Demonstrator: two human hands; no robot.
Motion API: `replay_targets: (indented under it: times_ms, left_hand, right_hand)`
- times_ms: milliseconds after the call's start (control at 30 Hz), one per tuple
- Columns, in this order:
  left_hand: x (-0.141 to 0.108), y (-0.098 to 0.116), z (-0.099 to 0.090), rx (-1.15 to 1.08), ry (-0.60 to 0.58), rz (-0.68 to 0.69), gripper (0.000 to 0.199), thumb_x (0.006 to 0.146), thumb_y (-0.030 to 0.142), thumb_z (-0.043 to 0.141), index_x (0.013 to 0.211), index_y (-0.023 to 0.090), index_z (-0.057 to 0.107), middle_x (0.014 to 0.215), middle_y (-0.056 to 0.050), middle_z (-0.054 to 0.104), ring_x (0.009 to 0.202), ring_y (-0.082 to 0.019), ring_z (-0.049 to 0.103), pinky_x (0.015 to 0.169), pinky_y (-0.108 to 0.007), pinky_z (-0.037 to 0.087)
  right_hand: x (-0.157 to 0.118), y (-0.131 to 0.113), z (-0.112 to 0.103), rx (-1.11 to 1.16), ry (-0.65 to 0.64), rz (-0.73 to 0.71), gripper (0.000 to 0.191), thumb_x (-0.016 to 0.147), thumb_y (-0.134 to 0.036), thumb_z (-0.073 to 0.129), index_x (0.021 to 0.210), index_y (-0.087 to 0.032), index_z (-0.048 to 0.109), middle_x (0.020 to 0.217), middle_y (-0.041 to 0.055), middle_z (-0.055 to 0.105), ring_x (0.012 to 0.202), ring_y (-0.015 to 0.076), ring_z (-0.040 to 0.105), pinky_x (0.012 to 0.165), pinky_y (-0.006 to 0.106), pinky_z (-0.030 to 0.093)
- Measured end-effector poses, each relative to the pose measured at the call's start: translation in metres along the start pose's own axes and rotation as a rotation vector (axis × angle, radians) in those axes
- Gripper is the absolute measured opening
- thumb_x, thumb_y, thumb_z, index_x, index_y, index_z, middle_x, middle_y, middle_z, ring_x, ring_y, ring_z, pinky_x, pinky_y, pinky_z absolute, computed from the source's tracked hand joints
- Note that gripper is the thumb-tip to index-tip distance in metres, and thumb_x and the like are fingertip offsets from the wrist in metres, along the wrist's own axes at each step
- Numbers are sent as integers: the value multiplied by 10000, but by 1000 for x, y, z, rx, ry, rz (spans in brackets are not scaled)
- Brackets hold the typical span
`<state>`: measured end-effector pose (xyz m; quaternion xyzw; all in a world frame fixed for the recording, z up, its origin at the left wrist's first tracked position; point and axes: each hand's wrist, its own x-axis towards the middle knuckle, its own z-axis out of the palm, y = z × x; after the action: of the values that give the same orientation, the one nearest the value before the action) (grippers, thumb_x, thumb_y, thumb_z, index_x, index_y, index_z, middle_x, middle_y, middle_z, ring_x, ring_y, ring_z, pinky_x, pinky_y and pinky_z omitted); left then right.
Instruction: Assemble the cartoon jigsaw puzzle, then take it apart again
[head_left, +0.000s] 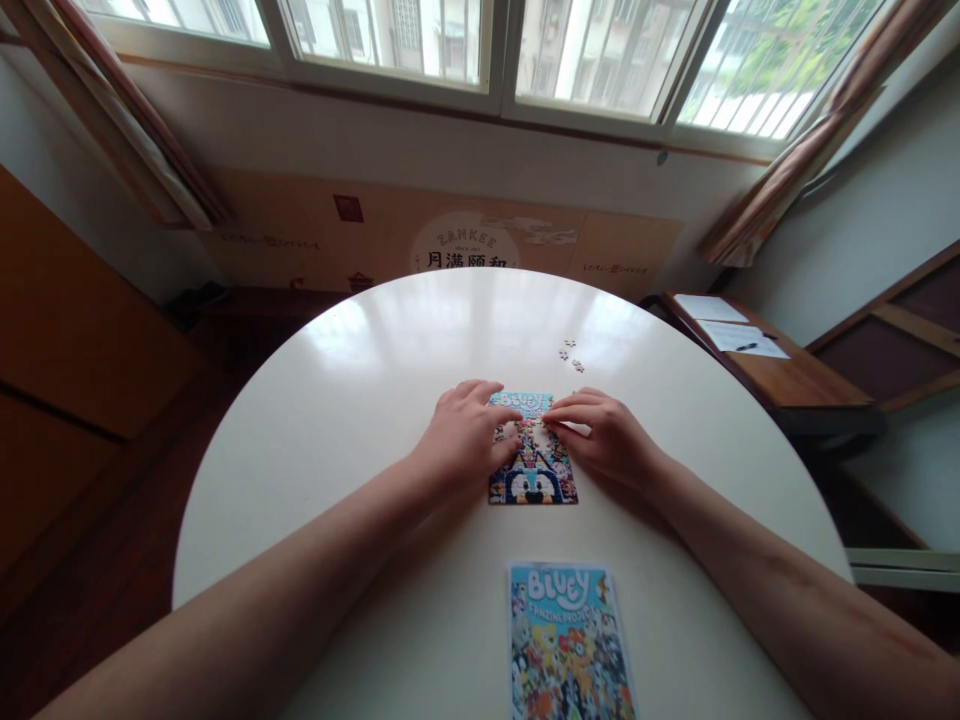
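Note:
A partly assembled jigsaw puzzle [533, 487] with a blue cartoon dog's face at its near end lies on the white round table, with white gaps in its middle. Over its left edge rests my left hand [465, 437], fingers apart and touching the puzzle. My right hand [606, 430] is at the right edge, thumb and fingertips pinched together above the puzzle; whatever they hold is too small to make out. Beyond it lie several loose puzzle pieces [577, 366]. Nearer to me is a picture sheet [570, 640] headed "Bluey".
The round table [300, 450] has a curved edge on all visible sides. To the right stands a wooden side table [802, 375] with papers [739, 337] and a pen on it. A printed cardboard panel [390, 225] is below the windows, and curtains [802, 165] hang at both sides.

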<state>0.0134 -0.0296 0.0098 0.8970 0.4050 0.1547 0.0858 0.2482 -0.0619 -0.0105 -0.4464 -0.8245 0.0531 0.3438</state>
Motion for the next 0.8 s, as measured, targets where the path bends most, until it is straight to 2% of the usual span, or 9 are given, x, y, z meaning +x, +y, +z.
replay_targets:
  times_ms: [200,400,600,700,800]
  left_hand:
    - [1,0,1,-3,-90,-42,309,866,452,634,1150,363,718,1494,-32,470,1413,-373,311,1145,-661,174]
    - [1,-1,1,-15,-93,-50,311,866,463,630,1152,377,715,1495,-43,466,1426,-376,296,1144,-664,161]
    - [1,0,0,18,-108,-58,308,864,467,633,1153,393,711,1500,-45,462,1434,-365,292,1139,-673,156]
    - [1,-1,0,16,-108,-49,305,867,466,630,1149,380,712,1506,-49,456,1434,-370,297,1139,-676,159]
    - [1,-1,-1,18,-94,-42,365,886,447,611,1240,372,661,1539,-48,417,1446,-356,282,1152,-662,154]
  right_hand:
    - [2,2,3,-2,-25,-28,162,883,-212,641,945,-244,786,932,36,761,842,193,639,781,368,554]
    - [3,3,2,-25,-58,-33,187,873,-190,639,960,-257,791,940,36,745,860,200,612,788,367,545]
    - [3,0,0,-83,-95,-5,217,842,-185,642,954,-294,792,1005,54,693,916,225,600,839,431,535]
    - [2,-2,-4,-94,-38,-30,283,839,-150,615,1016,-300,777,1079,68,652,953,228,599,835,432,537]
    - [1,-1,-12,-76,176,6,368,856,-114,558,1121,-296,739,1014,64,622,908,211,600,768,394,543]
